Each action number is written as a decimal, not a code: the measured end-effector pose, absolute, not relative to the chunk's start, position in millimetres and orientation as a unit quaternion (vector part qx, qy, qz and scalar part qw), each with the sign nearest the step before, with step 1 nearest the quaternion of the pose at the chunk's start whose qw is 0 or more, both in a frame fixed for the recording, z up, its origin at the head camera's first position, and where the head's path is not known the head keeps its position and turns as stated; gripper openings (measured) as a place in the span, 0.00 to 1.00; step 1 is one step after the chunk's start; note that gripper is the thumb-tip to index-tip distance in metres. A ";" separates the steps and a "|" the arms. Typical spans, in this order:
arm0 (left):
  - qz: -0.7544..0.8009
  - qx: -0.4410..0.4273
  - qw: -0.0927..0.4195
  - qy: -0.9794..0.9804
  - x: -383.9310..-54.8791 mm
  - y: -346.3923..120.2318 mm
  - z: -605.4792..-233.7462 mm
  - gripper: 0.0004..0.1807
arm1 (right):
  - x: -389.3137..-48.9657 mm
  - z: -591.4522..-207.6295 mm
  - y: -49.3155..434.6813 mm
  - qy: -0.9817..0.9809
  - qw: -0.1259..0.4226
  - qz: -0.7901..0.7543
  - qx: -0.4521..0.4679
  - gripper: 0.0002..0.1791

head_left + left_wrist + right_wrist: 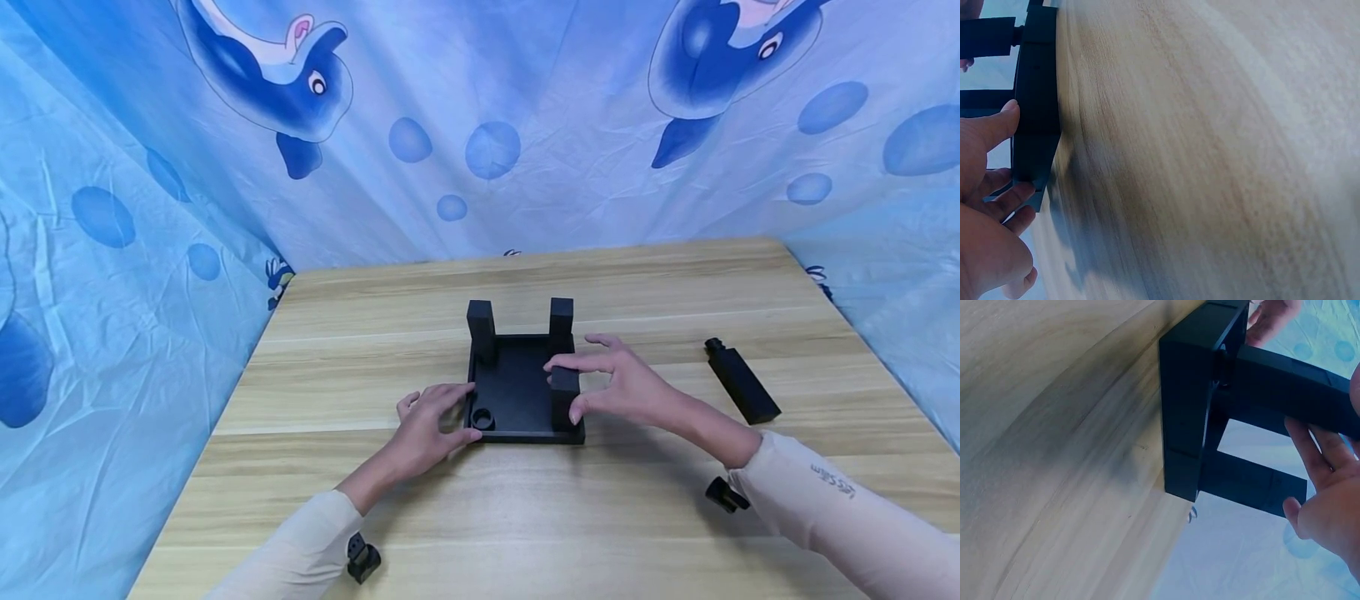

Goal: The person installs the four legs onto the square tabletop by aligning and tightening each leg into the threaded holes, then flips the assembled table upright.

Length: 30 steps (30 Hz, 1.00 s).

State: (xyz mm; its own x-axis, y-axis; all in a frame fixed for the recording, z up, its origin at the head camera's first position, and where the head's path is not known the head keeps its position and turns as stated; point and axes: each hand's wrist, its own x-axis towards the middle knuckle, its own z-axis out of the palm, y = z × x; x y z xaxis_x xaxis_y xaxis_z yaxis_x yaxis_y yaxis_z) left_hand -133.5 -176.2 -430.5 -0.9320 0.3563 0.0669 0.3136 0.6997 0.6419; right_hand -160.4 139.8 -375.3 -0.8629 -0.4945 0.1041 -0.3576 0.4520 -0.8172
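Note:
A square black tabletop (517, 392) with a raised rim lies underside up on the wooden table. Table legs stand at its far left (482, 329) and far right (560, 325) corners. My right hand (618, 383) grips a third leg (565, 396) between thumb and fingers at the near right corner. In the left wrist view, a narrow neck shows between this leg (986, 37) and the tabletop. With thumb and fingers, my left hand (427, 429) holds the near left corner, beside a round socket (483, 418). A loose leg (742, 382) with a threaded end lies to the right.
Small black devices sit by the left sleeve (363, 558) and the right sleeve (726, 494). Blue dolphin-patterned cloth (480, 125) hangs behind and beside the wooden table (337, 350).

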 end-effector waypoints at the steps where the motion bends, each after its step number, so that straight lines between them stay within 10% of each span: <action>1: 0.342 0.182 0.031 0.922 -133.5 -176.1 -430.4 0.37 | -160.5 -375.9 139.9 0.849 0.070 -0.459 -0.252 0.32; 19: 0.343 0.182 0.030 0.921 -134.3 -175.2 -430.7 0.37 | -164.7 -370.3 151.2 0.849 0.073 -0.388 -0.351 0.40; 30: 0.343 0.177 0.033 0.922 -133.7 -175.3 -430.3 0.37 | -168.0 -366.3 151.9 0.827 0.063 -0.394 -0.395 0.27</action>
